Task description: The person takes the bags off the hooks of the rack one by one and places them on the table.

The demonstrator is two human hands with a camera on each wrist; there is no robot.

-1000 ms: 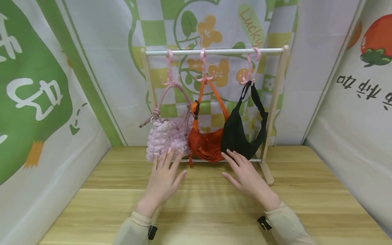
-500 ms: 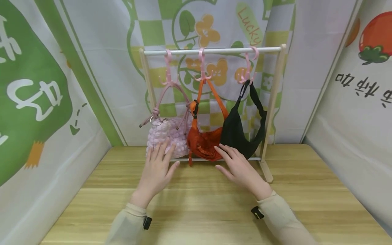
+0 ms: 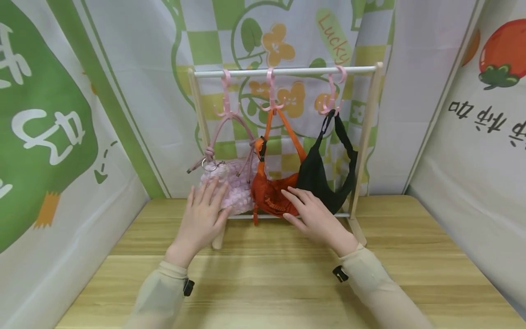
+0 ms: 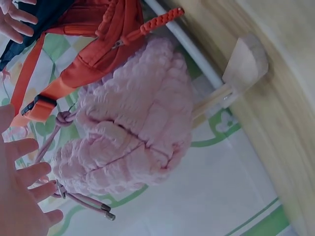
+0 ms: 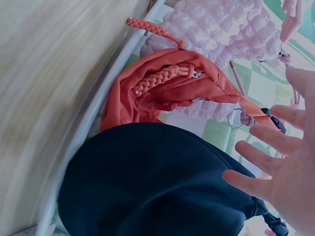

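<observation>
Three bags hang side by side from pink hooks (image 3: 270,91) on a small rack. At the left is a puffy pink bag (image 3: 238,192) with a knotted cord handle. An orange bag (image 3: 269,194) with a buckled strap hangs in the middle, and a black shoulder bag (image 3: 318,178) at the right. My left hand (image 3: 201,219), fingers spread and straight, hovers before the pink bag; the left wrist view shows it apart from the bag. My right hand (image 3: 316,217) is held with extended fingers before the orange and black bags, holding nothing.
The rack has a silver top bar (image 3: 304,71), wooden side posts (image 3: 368,137) and feet on the wooden table (image 3: 263,283). Printed cloth walls (image 3: 135,59) close in the back and both sides.
Both hands have shifted left and slightly up, toward the bags. The left hand uncovers the rack's left foot. The bags hang as before.
</observation>
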